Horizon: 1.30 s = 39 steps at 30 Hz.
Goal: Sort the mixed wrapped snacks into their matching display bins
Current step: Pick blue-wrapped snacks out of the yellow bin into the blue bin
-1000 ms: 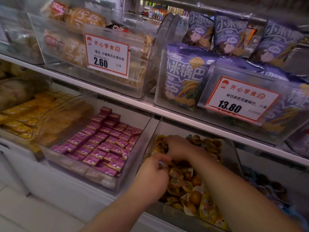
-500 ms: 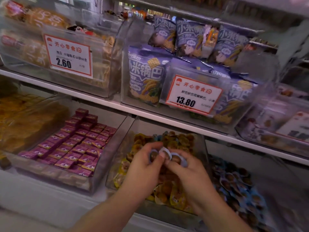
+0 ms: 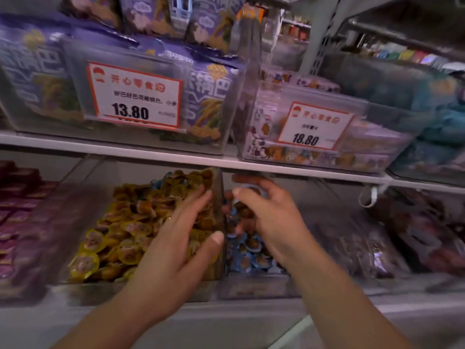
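Blur hides what right hand (image 3: 270,215) grips.

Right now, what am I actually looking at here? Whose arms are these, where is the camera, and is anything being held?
There is no machine: these are a person's two bare arms, seen from a camera worn on the head, looking forward and down at shop shelves.

On the lower shelf stand clear bins. The left hand lies with straight fingers on the yellow snacks in the yellow bin. The right hand reaches over the next bin, the blue bin, which holds blue snacks. Its fingers are curled, and something small and dark shows behind the fingertips, but the picture is too blurred to say whether it is gripped.

Above them, purple bags fill a bin with a 13.80 tag, and another bin carries an 18.80 tag. Purple boxes sit at far left.
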Tool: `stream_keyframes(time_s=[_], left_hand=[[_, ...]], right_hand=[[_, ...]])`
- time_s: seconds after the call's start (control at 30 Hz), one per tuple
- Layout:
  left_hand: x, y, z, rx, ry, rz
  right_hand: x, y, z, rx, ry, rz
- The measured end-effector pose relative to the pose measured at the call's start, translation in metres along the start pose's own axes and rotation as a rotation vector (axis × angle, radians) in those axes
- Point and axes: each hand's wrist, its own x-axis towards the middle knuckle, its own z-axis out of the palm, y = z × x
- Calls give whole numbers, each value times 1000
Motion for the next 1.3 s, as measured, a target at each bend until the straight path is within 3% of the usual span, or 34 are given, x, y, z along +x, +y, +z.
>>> stream_keyframes(time_s=[0.07,0.17,0.23,0.33,0.4,0.5,0.63,0.73,0.87,0.97,1.07,1.3], left_hand=[[1,-12,-9,122,-51,15],[5,-26,-23,301,-68,12],[6,-33,-32,339,-43,2],[5,-37,-46,376,23,6],[2,-37,-56,402,60,27],[-5,-37,-71,461,96,59],[-17,-44,-102,546,136,-9],[-28,-54,-124,565,187,-137],[-38,-65,-135,566,210,-228],[-39,-71,-140,547,194,-219],[-37,-74,-144,520,196,-201],[-34,-78,-150,525,181,-163]], right_hand=[[5,-5,-40,-315,16,25],[5,3,-90,-585,-147,301],[5,15,-107,-573,-151,419],[14,21,-113,-391,-54,420],[18,20,-111,-292,-38,398],[18,22,-96,-387,31,274],[7,18,-39,-446,158,-138],[2,12,25,-464,-10,-339],[38,22,119,-781,-385,-310],[80,44,174,-1094,-535,-373],[100,73,204,-1223,-747,-287],[129,74,178,-1666,-700,-391]])
